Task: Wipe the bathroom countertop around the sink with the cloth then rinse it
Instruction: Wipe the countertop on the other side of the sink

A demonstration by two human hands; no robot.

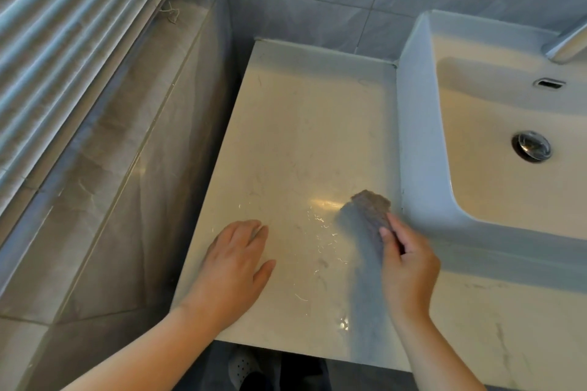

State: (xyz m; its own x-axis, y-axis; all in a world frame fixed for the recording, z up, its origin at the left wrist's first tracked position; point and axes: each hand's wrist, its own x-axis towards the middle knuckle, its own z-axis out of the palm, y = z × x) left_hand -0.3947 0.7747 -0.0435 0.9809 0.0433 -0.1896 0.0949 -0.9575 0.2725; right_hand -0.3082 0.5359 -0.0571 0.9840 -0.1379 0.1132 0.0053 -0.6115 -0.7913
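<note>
Two hands are over the pale glossy stone worktop (301, 136), and they are doing different jobs. My left hand (236, 267) lies flat, fingers straight and palm down near the front left edge, grasping nothing. My right hand (408, 267) pinches the grey-brown fuzzy cloth (371, 205) between thumb and curled fingers. The cloth pokes out beyond the fingertips, away from me, so its long axis runs roughly front to back. It lies just beside the outer wall of the white rectangular ceramic sink (419, 136); I cannot tell whether it touches that wall. It sits well apart from the left hand, to that hand's right, so the right hand is the one to make the stroke. The cloth looks bunched into a narrow, nubbly wad with a rounded far end, and it is pressed down on the worktop. Thin wet streaks (320, 222) glint between the two hands, which I take to mean this strip is partly wiped. The far part of the worktop shows no such glints. I judge the next stroke should run away from me along the sink wall, and rinsing is not yet due.
</note>
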